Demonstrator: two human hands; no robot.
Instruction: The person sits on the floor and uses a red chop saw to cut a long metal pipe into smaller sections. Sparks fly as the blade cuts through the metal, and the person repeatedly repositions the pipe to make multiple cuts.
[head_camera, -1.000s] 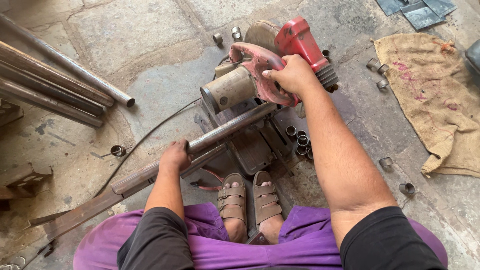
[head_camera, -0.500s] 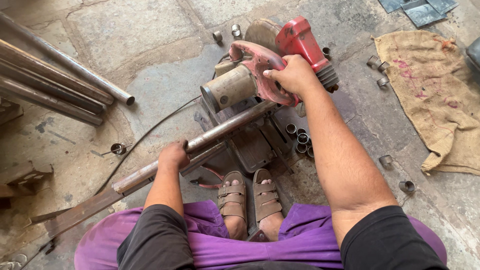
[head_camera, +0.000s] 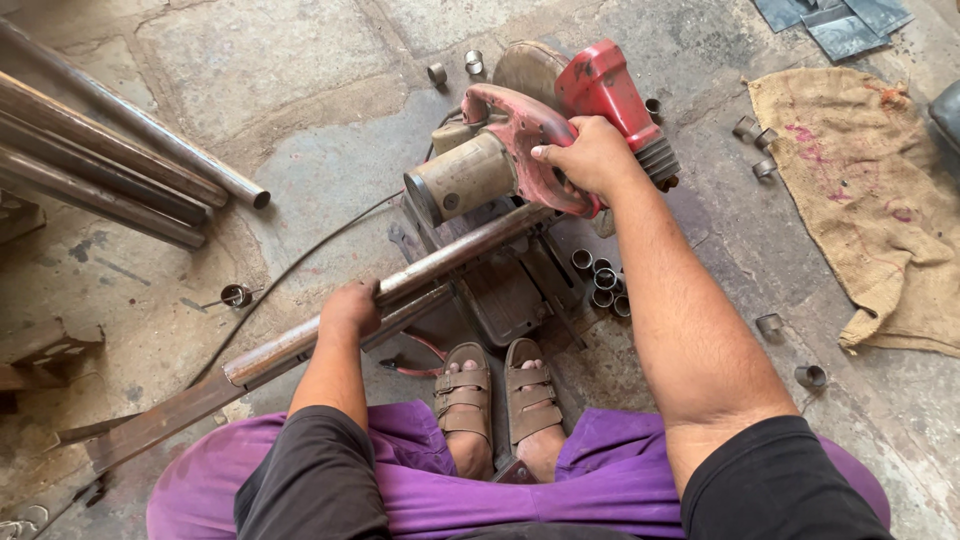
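Right hand (head_camera: 590, 155) grasps red handle (head_camera: 520, 135) of chop saw (head_camera: 520, 170), centre of stone floor (head_camera: 260, 60). Left hand (head_camera: 350, 308) clenched around steel pipe (head_camera: 430, 265) lying across saw base. Cut rings (head_camera: 600, 280) just right.

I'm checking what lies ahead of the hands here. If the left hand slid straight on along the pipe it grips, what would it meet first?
Probably the saw's clamp base, where the pipe enters it; depth is hard to judge. The left hand has only bare pipe before that.
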